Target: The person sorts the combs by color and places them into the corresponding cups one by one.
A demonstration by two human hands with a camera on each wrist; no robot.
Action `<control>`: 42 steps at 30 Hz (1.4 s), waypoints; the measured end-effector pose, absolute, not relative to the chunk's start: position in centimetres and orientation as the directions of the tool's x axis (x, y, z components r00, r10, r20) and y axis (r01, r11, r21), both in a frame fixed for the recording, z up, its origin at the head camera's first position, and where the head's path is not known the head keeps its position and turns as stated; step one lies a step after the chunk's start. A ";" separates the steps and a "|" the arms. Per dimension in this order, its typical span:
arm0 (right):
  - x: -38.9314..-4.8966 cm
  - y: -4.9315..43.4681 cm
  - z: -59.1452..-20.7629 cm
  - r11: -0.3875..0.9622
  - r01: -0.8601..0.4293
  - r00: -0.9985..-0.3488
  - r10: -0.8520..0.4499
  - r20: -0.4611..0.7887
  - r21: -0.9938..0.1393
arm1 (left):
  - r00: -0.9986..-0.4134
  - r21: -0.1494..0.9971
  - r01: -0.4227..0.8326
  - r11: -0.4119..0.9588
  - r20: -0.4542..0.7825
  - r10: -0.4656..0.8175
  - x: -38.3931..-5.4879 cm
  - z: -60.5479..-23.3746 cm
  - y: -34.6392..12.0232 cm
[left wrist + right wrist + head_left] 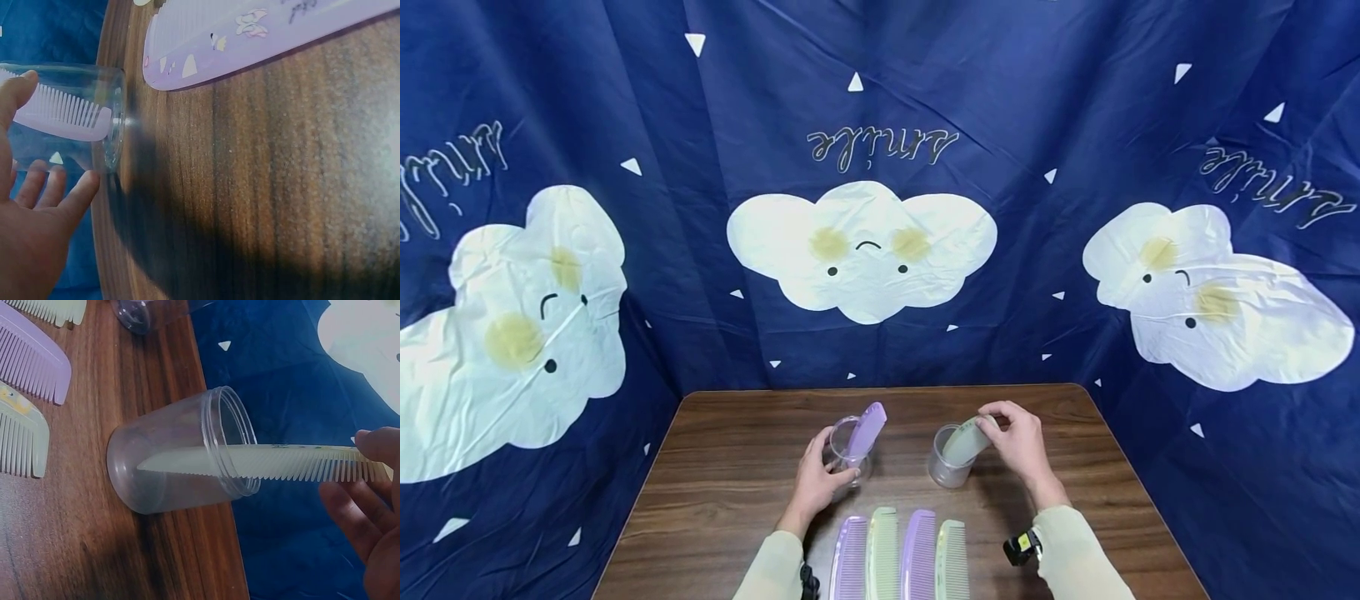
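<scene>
My left hand [816, 483] holds a clear plastic cup [78, 153] around its side, the thumb across from the other fingers. A purple comb [867, 429] leans inside that cup, its upper end sticking out over the rim. To the right, a second clear cup [169, 456] stands on the table. The right hand [1022, 442] pinches the upper end of a pale green comb [300, 462] between thumb and fingers. That comb slants into the second cup, and its lower tip shows through the wall near the bottom.
Nearer the front of the wooden table [715, 500], purple combs [850, 558] and pale green combs [883, 554] lie side by side, alternating in colour. A dark blue curtain [865, 358] with cloud prints surrounds the table's back and sides.
</scene>
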State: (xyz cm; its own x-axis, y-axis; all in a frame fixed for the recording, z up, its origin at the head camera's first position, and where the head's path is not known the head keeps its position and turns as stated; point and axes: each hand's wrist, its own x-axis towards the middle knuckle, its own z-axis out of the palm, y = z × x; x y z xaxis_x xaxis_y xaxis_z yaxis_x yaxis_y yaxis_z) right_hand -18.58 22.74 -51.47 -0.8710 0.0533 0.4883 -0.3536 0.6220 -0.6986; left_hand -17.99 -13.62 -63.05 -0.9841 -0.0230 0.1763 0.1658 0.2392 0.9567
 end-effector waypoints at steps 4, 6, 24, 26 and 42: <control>-18.6 22.6 -51.7 0.624 -0.352 -0.871 0.055 0.489 -0.698 | -0.983 0.955 0.173 0.242 0.184 -0.024 -18.0 -63.2 -13.7; -18.6 22.5 -51.7 0.626 -0.350 -0.871 0.056 0.488 -0.697 | -0.982 0.954 0.173 0.243 0.185 -0.025 -18.0 -63.2 -13.7; -18.7 23.3 -51.5 0.644 -0.295 -0.886 0.094 0.455 -0.706 | -0.986 0.962 0.153 0.226 0.164 -0.028 -17.8 -62.8 -13.5; -18.6 23.4 -51.5 0.647 -0.284 -0.890 0.097 0.446 -0.707 | -0.986 0.963 0.153 0.222 0.163 -0.027 -17.7 -62.8 -13.5; -18.2 24.4 -51.4 0.704 -0.260 -0.898 0.075 0.433 -0.661 | -0.987 0.963 0.150 0.223 0.159 -0.023 -17.8 -62.8 -13.5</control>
State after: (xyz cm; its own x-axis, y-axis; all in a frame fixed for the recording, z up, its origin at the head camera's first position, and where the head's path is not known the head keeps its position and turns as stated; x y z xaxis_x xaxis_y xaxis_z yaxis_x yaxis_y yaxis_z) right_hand -18.21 24.41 -51.45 -0.8985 0.0752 0.4326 -0.2596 0.7036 -0.6615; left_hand -17.82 -13.54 -62.84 -0.9871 -0.0227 0.1586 0.1497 0.2226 0.9634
